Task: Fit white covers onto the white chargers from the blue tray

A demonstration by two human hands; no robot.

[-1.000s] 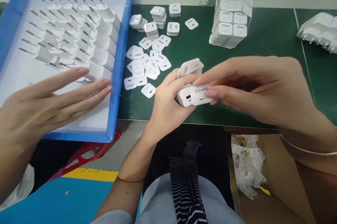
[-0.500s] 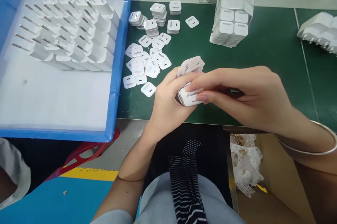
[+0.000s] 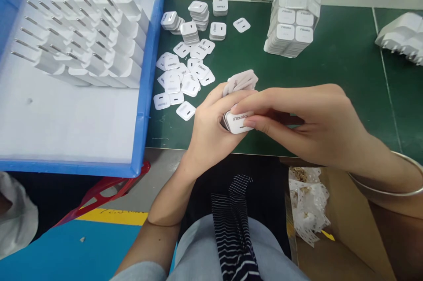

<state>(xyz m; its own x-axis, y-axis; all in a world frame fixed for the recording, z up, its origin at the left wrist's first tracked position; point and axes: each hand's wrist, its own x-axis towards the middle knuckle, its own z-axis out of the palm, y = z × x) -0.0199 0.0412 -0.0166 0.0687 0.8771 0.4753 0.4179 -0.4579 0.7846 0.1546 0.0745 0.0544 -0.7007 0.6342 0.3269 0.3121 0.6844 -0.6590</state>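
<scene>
My left hand grips a white charger body over the near edge of the green mat, and also holds a small fan of white cover plates above it. My right hand has its fingertips on the charger's front face, where a white "Fibaks" cover plate sits pressed on. Loose cover plates lie scattered on the mat just left of my hands.
A blue tray at left holds rows of white chargers with prongs up. Small stacks of plates and a wrapped bundle stand at the back. More chargers lie far right. A cardboard box sits below.
Another person's hand that rested on the blue tray has withdrawn. My right fingers have pressed the cover plate flush onto the charger face.
</scene>
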